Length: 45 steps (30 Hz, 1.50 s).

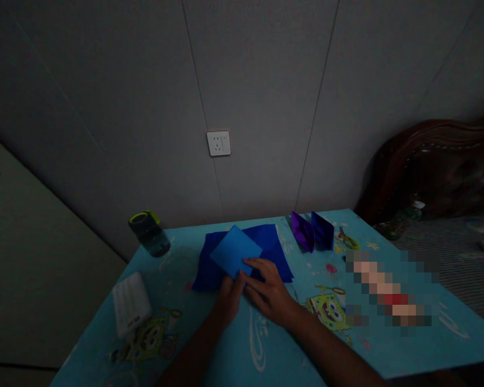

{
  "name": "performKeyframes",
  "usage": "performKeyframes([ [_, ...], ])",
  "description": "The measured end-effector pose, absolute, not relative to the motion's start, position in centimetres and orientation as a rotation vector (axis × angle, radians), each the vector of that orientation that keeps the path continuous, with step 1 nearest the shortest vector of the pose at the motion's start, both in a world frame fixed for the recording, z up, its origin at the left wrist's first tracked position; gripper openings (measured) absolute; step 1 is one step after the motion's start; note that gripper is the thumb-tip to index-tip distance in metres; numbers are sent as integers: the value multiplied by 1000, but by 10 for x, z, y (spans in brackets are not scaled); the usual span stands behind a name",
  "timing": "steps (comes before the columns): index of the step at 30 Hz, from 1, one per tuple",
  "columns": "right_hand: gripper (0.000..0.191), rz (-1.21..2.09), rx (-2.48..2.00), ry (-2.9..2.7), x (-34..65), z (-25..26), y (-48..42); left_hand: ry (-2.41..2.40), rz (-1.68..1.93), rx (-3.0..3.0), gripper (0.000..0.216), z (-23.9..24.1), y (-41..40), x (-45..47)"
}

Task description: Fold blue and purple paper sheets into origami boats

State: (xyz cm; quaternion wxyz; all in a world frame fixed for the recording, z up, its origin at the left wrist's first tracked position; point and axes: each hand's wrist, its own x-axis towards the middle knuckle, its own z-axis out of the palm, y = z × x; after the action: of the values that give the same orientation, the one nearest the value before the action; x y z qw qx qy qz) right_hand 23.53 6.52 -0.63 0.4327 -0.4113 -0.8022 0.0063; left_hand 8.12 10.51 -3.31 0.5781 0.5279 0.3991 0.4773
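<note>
A light blue folded paper (236, 250) lies on top of dark blue sheets (274, 242) on the cartoon-printed blue table (274, 344). My left hand (228, 301) rests at the near edge of the light blue paper, its fingers curled against that edge. My right hand (268, 290) lies beside it with fingers stretched flat, pressing on the paper's near right corner. Two folded paper pieces, one purple (302, 231) and one blue (322, 230), stand upright further right.
A dark bottle with a green lid (149, 232) stands at the table's far left corner. A white power bank (131, 303) lies at the left edge. A wall socket (218, 143) is above. A dark wooden headboard (435, 172) and bed are on the right.
</note>
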Motion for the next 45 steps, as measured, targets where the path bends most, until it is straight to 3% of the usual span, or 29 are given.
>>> performKeyframes([
  [8, 30, 232, -1172, -1470, 247, -1, 71, 872, 1014, 1213, 53, -13, 109, 84],
  [14, 42, 802, -1223, -1214, 251, 7, 75, 871, 827, 1345, 57, -14, 105, 82],
  [18, 52, 990, -1169, -1209, 250, 10, 73, 885, 764, 1436, 55, -11, 106, 78],
  [28, 48, 977, -1146, -936, 263, 4, 77, 854, 531, 1552, 44, -9, 104, 76],
  [34, 47, 1172, -1064, -925, 267, 8, 79, 940, 858, 1409, 48, -18, 107, 77],
  [39, 45, 1151, -1090, -1067, 268, 16, 79, 1046, 1065, 1248, 54, -11, 118, 67],
  [45, 61, 1278, -1229, -1147, 278, 27, 69, 928, 770, 1470, 52, -3, 117, 60],
])
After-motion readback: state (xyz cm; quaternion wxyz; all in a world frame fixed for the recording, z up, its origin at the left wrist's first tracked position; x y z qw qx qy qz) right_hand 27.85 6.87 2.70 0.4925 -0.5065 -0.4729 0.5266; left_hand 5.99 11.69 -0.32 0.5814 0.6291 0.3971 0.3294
